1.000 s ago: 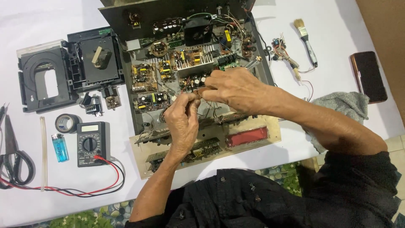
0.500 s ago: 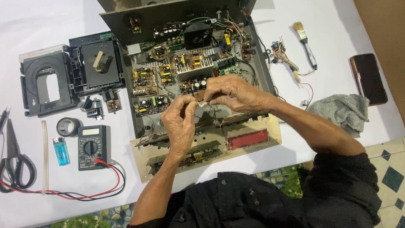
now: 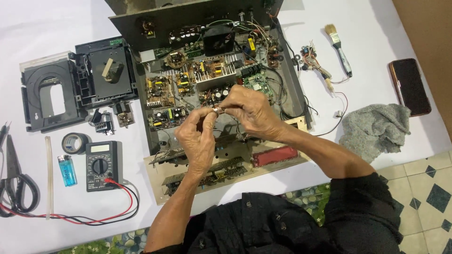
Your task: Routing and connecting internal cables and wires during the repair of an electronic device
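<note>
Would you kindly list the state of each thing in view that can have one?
Chassis: lid off, boards exposed.
Disc drive: taken out, lying on the table.
Multimeter: leads plugged in, display blank.
Phone: screen dark.
Scissors: closed.
Cloth: crumpled.
Left hand: fingers pinching a small part.
Right hand: fingers pinching the same spot.

A white table (image 3: 56, 28) stands on a diamond-patterned tiled floor (image 3: 423, 188).
</note>
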